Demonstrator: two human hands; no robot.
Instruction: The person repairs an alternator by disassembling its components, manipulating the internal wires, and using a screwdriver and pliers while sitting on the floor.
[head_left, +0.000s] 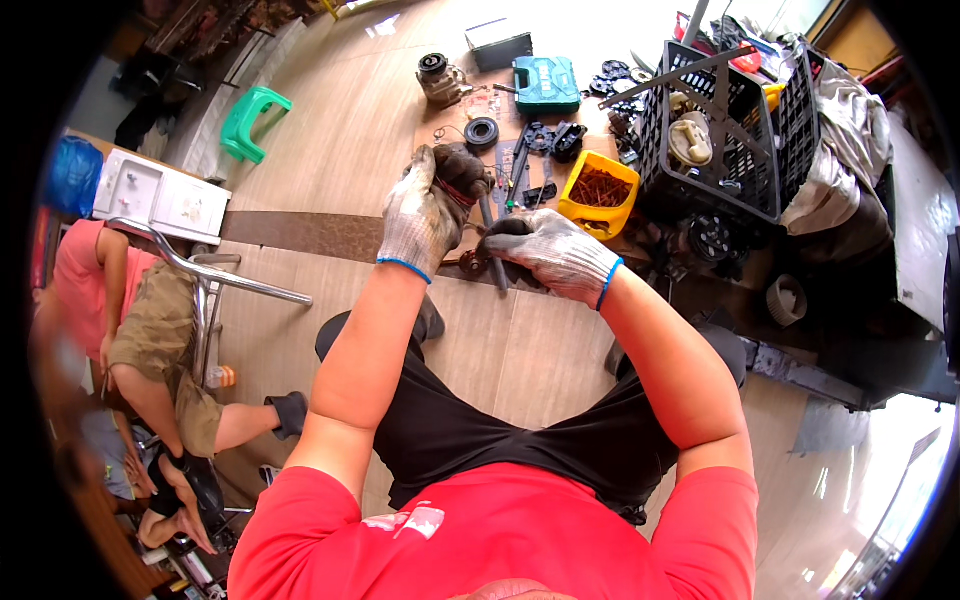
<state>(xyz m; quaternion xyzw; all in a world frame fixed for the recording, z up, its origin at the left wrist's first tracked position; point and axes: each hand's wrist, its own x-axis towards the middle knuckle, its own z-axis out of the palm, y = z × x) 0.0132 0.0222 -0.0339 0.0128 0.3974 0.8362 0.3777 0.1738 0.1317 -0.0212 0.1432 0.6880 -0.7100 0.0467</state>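
Observation:
Both of my hands wear whitish knit gloves with dark, soiled fingers and blue cuffs. My left hand [415, 222] is closed, with thin reddish wire [458, 192] at its fingers; the part behind the wire is mostly hidden. Close by on the right, my right hand [560, 255] has its fingers curled around a dark rod-like tool [500, 276]. The tool slants between the two hands, and its working end cannot be made out. A small round coppery part [471, 262] shows just below, between the hands; what supports it is unclear.
Beyond my hands lie a black ring [481, 133], a motor-like metal part [440, 80], a teal tool case [547, 84] and a yellow container [599, 194] of rusty-brown pieces. A black crate [710, 140] stands right. Left are a green stool [253, 124] and a seated person [165, 320].

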